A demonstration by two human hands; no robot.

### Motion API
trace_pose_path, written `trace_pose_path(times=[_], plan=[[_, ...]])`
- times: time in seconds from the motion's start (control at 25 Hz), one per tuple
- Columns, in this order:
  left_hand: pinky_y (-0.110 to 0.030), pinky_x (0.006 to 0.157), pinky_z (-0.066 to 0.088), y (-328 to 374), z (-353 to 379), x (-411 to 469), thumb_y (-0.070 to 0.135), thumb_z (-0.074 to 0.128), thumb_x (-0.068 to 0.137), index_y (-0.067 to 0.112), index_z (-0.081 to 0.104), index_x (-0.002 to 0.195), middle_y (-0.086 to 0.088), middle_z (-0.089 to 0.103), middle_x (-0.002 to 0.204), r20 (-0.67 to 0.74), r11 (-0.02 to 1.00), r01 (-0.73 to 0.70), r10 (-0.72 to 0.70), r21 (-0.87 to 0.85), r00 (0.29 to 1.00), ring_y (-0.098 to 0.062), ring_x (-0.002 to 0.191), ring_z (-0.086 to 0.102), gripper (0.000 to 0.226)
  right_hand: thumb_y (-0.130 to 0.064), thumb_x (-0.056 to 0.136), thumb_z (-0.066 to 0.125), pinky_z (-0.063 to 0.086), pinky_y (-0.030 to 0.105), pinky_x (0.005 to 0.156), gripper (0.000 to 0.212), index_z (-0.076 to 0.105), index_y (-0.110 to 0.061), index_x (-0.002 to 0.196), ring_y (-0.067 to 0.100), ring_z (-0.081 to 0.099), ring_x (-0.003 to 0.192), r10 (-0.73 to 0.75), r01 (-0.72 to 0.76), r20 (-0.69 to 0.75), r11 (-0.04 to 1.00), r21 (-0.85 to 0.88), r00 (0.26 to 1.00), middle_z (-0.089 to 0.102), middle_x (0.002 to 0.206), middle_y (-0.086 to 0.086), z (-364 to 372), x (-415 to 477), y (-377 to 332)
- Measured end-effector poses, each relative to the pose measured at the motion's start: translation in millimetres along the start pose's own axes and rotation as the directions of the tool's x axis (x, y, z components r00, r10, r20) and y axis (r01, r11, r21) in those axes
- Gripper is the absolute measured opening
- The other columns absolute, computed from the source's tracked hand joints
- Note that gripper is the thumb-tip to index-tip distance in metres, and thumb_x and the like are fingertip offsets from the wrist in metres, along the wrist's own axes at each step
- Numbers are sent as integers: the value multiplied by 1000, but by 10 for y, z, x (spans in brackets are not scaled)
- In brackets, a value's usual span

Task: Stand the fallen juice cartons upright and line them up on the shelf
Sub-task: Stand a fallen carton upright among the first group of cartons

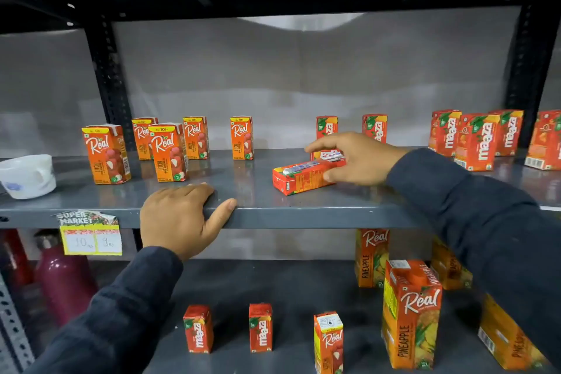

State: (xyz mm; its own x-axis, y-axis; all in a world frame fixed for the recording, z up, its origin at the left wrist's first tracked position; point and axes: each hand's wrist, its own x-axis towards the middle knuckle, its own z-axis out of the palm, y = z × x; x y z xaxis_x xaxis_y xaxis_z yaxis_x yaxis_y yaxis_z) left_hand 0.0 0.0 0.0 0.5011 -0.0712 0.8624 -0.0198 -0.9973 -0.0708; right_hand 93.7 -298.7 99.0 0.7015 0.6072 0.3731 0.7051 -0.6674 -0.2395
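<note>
A small red Maaza carton (pixel 300 177) lies on its side on the grey shelf (pixel 303 209), straw side up. My right hand (pixel 355 158) reaches over its far end, thumb against the side and fingers spread above, touching but not clearly closed around it. My left hand (pixel 182 215) rests flat on the shelf's front edge, fingers on top, thumb along the lip. Several orange Real Litchi cartons (pixel 168 152) stand upright at the left. Red Maaza cartons (pixel 478 141) stand upright at the right, and two more stand behind my right hand (pixel 375 127).
A white cup (pixel 28 174) sits at the shelf's left end. A price tag (pixel 91 234) hangs on the front lip. The lower shelf holds small Maaza cartons (pixel 198 329), tall Real Pineapple cartons (pixel 409 316) and maroon bottles (pixel 63 276). Black uprights flank the bay.
</note>
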Motion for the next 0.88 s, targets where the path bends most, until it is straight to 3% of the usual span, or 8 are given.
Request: trace_pose_path(times=[0.16,0.28,0.36,0.52,0.64,0.72,0.8,0.88], plan=[[-34,60,47,13,0,-14,70,18,92,14,74,83,-4,71,69,-35,999,-1,3,46,999,-28,62,66,79,-30,72,75,35,27,95,65,48,-34,131,8,46,117,14,-27,170,997,78,985,50,130,-12,111,162,-68],[-33,59,48,-7,16,2,68,21,93,15,74,81,-3,71,67,-85,998,-20,26,66,996,-28,60,66,76,-40,71,75,36,15,81,60,53,-39,126,0,51,102,-8,-17,168,989,144,986,53,115,-20,198,216,-24],[-32,58,47,-14,39,-2,67,22,93,15,74,80,-3,71,65,-119,998,-13,21,61,993,-28,58,66,75,-47,69,74,38,15,81,60,53,-42,125,1,52,101,-25,7,120,990,143,992,55,116,-19,261,209,-32],[-34,59,48,-18,57,-3,67,24,93,14,75,82,-3,72,67,-124,998,-11,18,59,992,-29,61,67,74,-50,68,68,43,33,95,58,54,-41,123,10,52,112,-70,69,26,997,37,997,58,126,-10,331,215,-59],[-33,59,48,-9,49,2,66,23,94,14,75,82,-4,72,67,-133,998,-8,16,62,991,-28,60,67,74,-50,70,68,41,30,95,56,55,-39,124,9,52,113,-60,59,14,996,63,998,58,128,-9,324,172,-98],[-32,58,47,3,39,3,66,23,94,14,75,81,-3,71,66,-124,998,-5,13,67,992,-28,59,66,74,-49,74,68,37,24,95,54,56,-35,125,11,51,117,-43,51,-69,993,111,997,57,130,-8,239,146,-95],[-32,58,46,-1,36,2,66,23,94,14,75,81,-3,71,65,-118,998,-9,16,64,993,-28,58,66,74,-47,77,66,33,22,93,53,56,-29,126,15,50,121,-6,8,-166,1000,16,986,57,132,-5,42,80,-18],[-31,58,45,-3,37,3,65,24,93,13,74,81,-4,71,65,-114,998,-7,14,59,993,-28,57,65,73,-48,78,63,35,28,93,52,56,-26,125,22,49,122,110,-148,-202,972,-181,973,56,133,0,-209,-72,165]])
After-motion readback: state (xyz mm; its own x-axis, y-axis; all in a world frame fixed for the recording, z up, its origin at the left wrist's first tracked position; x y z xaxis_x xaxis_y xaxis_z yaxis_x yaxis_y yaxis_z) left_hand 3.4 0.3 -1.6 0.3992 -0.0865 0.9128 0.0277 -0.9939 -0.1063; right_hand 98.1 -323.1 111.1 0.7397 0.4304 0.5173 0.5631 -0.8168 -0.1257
